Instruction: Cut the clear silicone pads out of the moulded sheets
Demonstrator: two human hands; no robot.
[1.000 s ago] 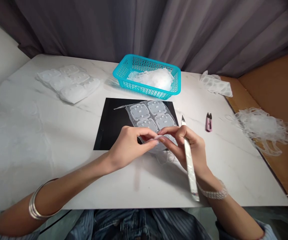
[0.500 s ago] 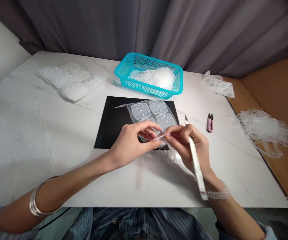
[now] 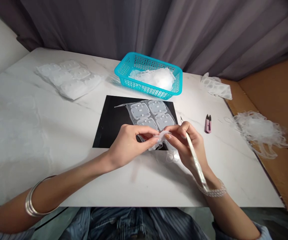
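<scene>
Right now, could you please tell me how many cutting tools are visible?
2: the slim knife in the right hand and the pink snips on the table right of that hand.

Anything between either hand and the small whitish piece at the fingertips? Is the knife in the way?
Nothing visible. The left hand and right hand both have fingertips on the whitish piece. The knife, also in the right hand, sits off to the piece's right, not between.
</scene>
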